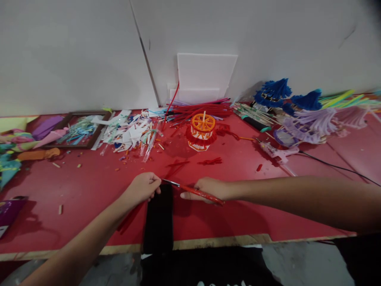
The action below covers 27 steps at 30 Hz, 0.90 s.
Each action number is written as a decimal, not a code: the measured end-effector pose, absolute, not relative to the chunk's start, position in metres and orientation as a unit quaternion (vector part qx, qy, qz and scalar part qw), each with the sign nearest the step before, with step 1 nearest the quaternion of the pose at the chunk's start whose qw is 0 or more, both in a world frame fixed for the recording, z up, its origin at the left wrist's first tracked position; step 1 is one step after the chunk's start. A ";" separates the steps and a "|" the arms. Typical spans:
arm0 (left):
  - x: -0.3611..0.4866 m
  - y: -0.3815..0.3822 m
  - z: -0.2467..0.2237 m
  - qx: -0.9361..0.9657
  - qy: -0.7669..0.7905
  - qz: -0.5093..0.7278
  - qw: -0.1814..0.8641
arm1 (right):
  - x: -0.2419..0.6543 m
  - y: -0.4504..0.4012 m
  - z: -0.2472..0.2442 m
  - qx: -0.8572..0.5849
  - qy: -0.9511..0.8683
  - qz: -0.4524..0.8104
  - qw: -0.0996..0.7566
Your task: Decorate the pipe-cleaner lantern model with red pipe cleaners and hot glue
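My right hand (211, 187) is closed around a pair of red-handled scissors (205, 194), whose blades point left. The blade tips reach the fingers of my left hand (145, 186), which pinch red pipe cleaners (130, 218) that trail down toward the table edge. Under the blades lies a black phone (158, 222). Beyond my hands are short cut red pieces (210, 161) in small piles. Farther back stands a small round model (203, 131) with an orange spoked top, white sides and a fuzzy red fringe.
A pink glue gun (278, 153) with a black cord lies at right, near blue and lilac fuzzy umbrella shapes (274, 93). Red pipe cleaners (196, 112) are heaped at the back, before a white board (205, 71). Paper scraps (132, 131) and a brown frame (80, 147) lie left.
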<state>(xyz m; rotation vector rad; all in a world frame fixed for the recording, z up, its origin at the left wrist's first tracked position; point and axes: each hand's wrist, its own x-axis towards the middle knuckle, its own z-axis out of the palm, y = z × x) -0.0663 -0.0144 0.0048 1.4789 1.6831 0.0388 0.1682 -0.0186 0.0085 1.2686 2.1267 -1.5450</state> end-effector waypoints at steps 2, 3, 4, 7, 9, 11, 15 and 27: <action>-0.071 -0.013 0.009 0.614 0.673 0.018 0.413 | 0.170 -0.019 0.011 0.432 0.729 -0.518 0.116; -0.073 -0.012 0.011 0.626 0.673 0.020 0.394 | 0.172 -0.020 0.013 0.436 0.731 -0.512 0.119; -0.077 -0.011 0.013 0.638 0.675 0.025 0.370 | 0.175 -0.021 0.015 0.442 0.731 -0.505 0.122; -0.088 -0.007 0.017 0.674 0.683 0.035 0.278 | 0.188 -0.026 0.025 0.472 0.729 -0.480 0.121; -0.094 -0.007 0.015 0.693 0.684 0.031 0.225 | 0.202 -0.029 0.032 0.495 0.733 -0.458 0.092; -0.099 -0.009 0.011 0.710 0.677 0.021 0.195 | 0.218 -0.033 0.040 0.521 0.737 -0.428 0.043; -0.104 -0.018 -0.001 0.743 0.652 0.013 0.148 | 0.253 -0.039 0.046 0.621 0.700 -0.349 -0.045; -0.067 -0.009 0.001 0.814 0.577 0.063 0.025 | 0.293 -0.059 -0.006 0.775 0.595 -0.200 -0.065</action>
